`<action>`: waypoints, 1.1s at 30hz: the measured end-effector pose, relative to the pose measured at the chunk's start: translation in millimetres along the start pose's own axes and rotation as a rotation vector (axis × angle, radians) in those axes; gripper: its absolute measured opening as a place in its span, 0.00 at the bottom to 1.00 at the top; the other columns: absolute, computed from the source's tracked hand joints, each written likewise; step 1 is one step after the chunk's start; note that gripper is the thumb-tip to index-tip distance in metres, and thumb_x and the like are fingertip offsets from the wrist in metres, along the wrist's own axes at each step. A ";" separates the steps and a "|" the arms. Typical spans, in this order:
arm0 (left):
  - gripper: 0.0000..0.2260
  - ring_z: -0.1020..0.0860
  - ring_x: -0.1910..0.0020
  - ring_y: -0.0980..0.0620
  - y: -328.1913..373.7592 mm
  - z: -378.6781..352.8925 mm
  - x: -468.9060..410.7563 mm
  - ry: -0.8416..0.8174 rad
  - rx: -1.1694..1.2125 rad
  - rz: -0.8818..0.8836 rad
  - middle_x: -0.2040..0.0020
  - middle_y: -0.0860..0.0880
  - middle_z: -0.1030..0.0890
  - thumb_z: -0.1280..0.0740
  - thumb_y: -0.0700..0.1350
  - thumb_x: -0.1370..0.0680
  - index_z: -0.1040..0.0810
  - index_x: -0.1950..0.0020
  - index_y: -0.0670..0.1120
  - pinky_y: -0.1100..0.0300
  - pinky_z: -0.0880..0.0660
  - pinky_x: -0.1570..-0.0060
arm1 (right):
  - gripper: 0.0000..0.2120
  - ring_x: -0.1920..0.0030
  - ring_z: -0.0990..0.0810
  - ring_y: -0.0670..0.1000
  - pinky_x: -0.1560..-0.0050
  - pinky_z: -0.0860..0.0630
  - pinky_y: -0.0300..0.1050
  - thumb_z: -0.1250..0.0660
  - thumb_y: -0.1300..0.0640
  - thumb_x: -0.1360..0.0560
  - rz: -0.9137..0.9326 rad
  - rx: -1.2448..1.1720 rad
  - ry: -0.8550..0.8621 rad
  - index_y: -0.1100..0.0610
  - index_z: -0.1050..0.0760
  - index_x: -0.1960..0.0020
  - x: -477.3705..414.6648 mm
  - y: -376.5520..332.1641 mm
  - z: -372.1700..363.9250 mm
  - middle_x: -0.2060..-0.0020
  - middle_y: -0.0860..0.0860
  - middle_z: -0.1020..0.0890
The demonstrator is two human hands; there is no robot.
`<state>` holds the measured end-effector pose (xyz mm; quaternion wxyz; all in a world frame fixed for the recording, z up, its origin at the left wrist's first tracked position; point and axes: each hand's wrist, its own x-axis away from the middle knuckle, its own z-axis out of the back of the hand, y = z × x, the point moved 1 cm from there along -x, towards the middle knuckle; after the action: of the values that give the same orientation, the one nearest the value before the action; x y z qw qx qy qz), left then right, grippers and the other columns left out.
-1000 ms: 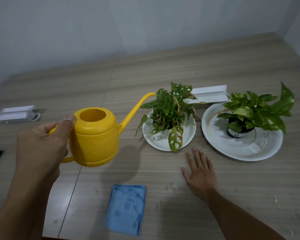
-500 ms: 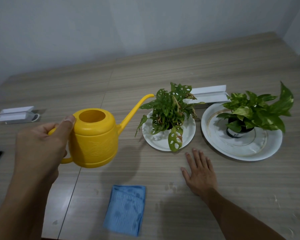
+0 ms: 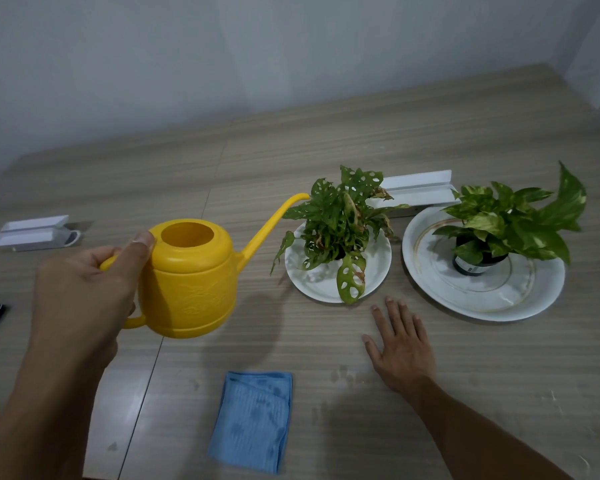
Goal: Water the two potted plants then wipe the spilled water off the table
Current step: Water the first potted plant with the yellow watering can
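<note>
Bearing a blurred, unreadable label (image 3: 470, 270), the pot (image 3: 489, 262) stands on a plate (image 3: 537, 299).

Soft, even indoor light is falling from overhead on the counter (image 3: 430, 140), leaving the scene moderately bright with a cool cast. A broad, diffuse shadow is spreading over the wood just right of the watering can (image 3: 191, 282), and a fainter one is pooling beside the right hand (image 3: 402, 348). The large plate (image 3: 520, 296) is catching a mild sheen. The wide-angle lens is bowing the counter's far edge and stretching the lower corners; the near left hand (image 3: 80, 292) is looking slightly soft.
</note>
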<state>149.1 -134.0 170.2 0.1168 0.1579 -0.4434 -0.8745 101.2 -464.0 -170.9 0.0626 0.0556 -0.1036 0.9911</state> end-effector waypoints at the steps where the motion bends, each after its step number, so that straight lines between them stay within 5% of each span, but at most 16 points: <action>1: 0.25 0.30 0.70 0.43 0.5 -0.5 0.5 -0.003 0.004 0.012 0.78 0.55 0.28 0.35 0.71 0.32 0.24 0.61 0.48 0.52 0.27 0.61 | 0.33 0.21 0.52 0.53 0.24 0.56 0.54 0.57 0.34 0.22 0.000 0.001 0.004 0.47 0.49 0.21 -0.2 0.0 0.3 0.20 0.52 0.49; 7: 0.21 0.29 0.77 0.56 4.2 -8.9 3.3 -0.035 0.043 0.040 0.77 0.54 0.29 0.35 0.73 0.37 0.22 0.65 0.55 0.54 0.29 0.62 | 0.33 0.21 0.55 0.53 0.24 0.57 0.54 0.58 0.34 0.22 0.002 0.002 -0.005 0.47 0.51 0.21 0.1 0.0 0.5 0.20 0.51 0.52; 10: 0.16 0.30 0.74 0.54 4.3 -12.1 3.6 -0.051 0.046 0.046 0.78 0.54 0.28 0.33 0.71 0.33 0.20 0.67 0.60 0.53 0.29 0.62 | 0.33 0.21 0.55 0.53 0.24 0.57 0.54 0.57 0.34 0.22 -0.002 0.000 0.000 0.47 0.51 0.21 0.2 0.0 0.8 0.20 0.51 0.52; 17: 0.23 0.32 0.75 0.53 1.3 -10.0 3.8 -0.019 0.038 0.046 0.78 0.54 0.30 0.37 0.72 0.36 0.22 0.64 0.53 0.51 0.28 0.61 | 0.33 0.21 0.57 0.53 0.24 0.58 0.54 0.58 0.34 0.22 0.000 0.004 -0.016 0.47 0.53 0.21 0.6 -0.3 2.7 0.20 0.51 0.54; 21: 0.16 0.33 0.75 0.52 -2.5 -6.4 6.8 -0.042 0.072 0.073 0.79 0.53 0.31 0.35 0.72 0.36 0.20 0.68 0.61 0.51 0.29 0.61 | 0.33 0.21 0.56 0.53 0.24 0.57 0.53 0.59 0.34 0.22 -0.007 0.016 -0.030 0.47 0.52 0.21 0.8 -0.4 4.4 0.20 0.51 0.52; 26: 0.13 0.31 0.70 0.48 -9.8 -14.0 21.2 0.035 0.164 0.095 0.71 0.44 0.30 0.32 0.51 0.21 0.27 0.64 0.49 0.57 0.31 0.64 | 0.33 0.22 0.47 0.55 0.25 0.53 0.54 0.58 0.34 0.21 0.003 -0.006 -0.064 0.49 0.46 0.22 1.1 -1.7 5.7 0.21 0.54 0.44; 30: 0.19 0.38 0.80 0.57 -37.4 -20.9 27.6 0.015 0.353 0.190 0.80 0.54 0.36 0.33 0.46 0.20 0.29 0.72 0.48 0.65 0.38 0.77 | 0.34 0.22 0.64 0.52 0.24 0.63 0.51 0.65 0.34 0.23 0.046 -0.010 -0.105 0.50 0.61 0.21 -0.4 -0.1 15.1 0.22 0.51 0.61; 33: 0.27 0.40 0.80 0.58 -50.3 -27.7 38.2 -0.015 0.508 0.242 0.80 0.55 0.39 0.35 0.43 0.20 0.31 0.80 0.52 0.58 0.47 0.73 | 0.32 0.22 0.60 0.51 0.24 0.63 0.49 0.60 0.38 0.20 0.102 -0.031 -0.093 0.53 0.55 0.20 3.5 2.4 27.9 0.21 0.52 0.57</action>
<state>121.1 -138.5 107.3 0.1738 0.1217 -0.6648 -0.7163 100.1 -471.9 -143.7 0.0077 0.0952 -0.1243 0.9876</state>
